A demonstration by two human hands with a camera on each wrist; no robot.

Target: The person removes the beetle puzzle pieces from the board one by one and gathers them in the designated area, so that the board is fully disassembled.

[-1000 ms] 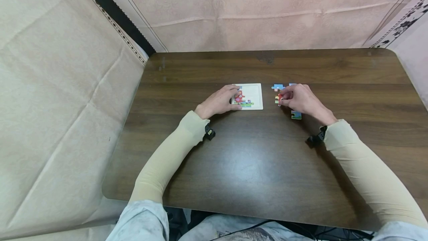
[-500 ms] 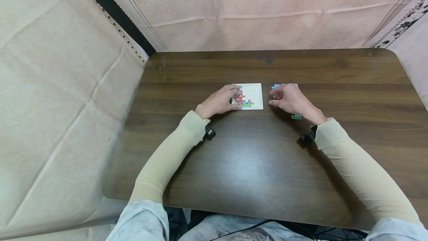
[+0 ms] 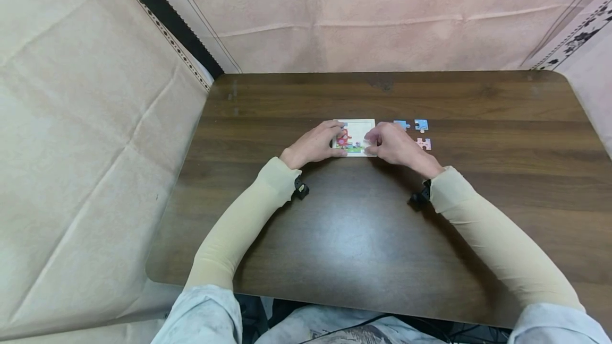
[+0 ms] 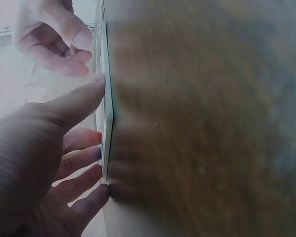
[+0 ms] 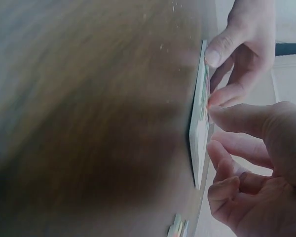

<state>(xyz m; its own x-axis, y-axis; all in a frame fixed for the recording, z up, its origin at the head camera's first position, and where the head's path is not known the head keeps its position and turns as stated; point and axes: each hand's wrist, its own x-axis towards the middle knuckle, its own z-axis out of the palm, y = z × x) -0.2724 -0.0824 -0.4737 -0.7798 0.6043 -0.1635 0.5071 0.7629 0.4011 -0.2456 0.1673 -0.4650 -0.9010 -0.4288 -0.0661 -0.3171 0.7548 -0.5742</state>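
A white jigsaw puzzle tray [image 3: 357, 130] lies flat on the table, with joined picture pieces [image 3: 355, 148] along its left side and lower edge. My left hand [image 3: 312, 144] holds the tray at its left end, thumb on the near edge and fingers spread toward the far edge. Over the tray's right side is my right hand [image 3: 399, 146], thumb and forefinger drawn together as in a pinch; the small puzzle piece there is hidden by the fingers. In the right wrist view the right hand's thumb [image 5: 241, 118] reaches the tray's surface.
Loose puzzle pieces lie right of the tray: a blue piece [image 3: 401, 124], another blue piece [image 3: 421, 125] and a pinkish piece [image 3: 424, 144]. The brown wooden table [image 3: 334, 238] runs back to a pale cloth [image 3: 382, 25].
My right hand has moved left from the loose pieces to the tray's right side, and the red-and-yellow piece it was touching no longer shows. The left hand stays on the tray.
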